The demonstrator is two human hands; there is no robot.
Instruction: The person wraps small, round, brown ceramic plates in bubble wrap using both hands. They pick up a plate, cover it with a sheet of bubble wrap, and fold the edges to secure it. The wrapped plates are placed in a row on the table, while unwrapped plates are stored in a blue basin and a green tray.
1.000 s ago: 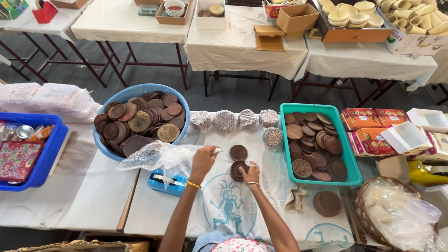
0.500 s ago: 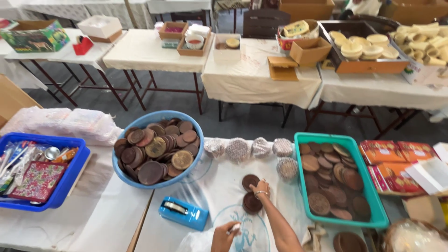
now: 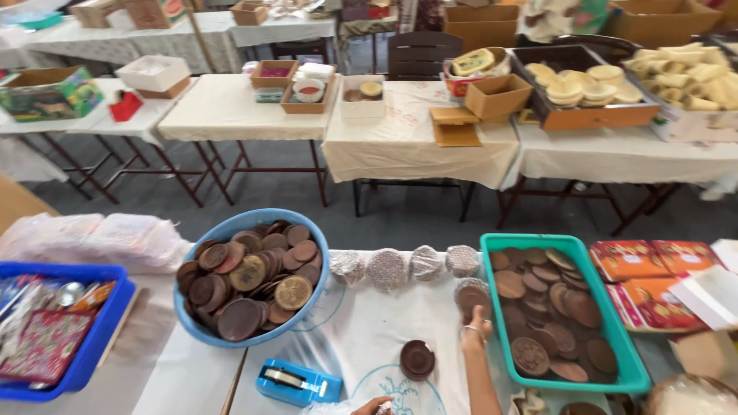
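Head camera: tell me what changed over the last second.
The right hand left the loose brown discs and reached up to a wrapped disc beside the green tray. The left hand drew back to the frame's bottom edge. The blue bowl, tape dispenser and tray stayed put.

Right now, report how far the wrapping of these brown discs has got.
Done: four wrapped discs lie in a row by the blue bowl. In hand: the right hand touches a fifth wrapped disc. Left: a bare stack on the cloth, plus the full bowl and green tray.
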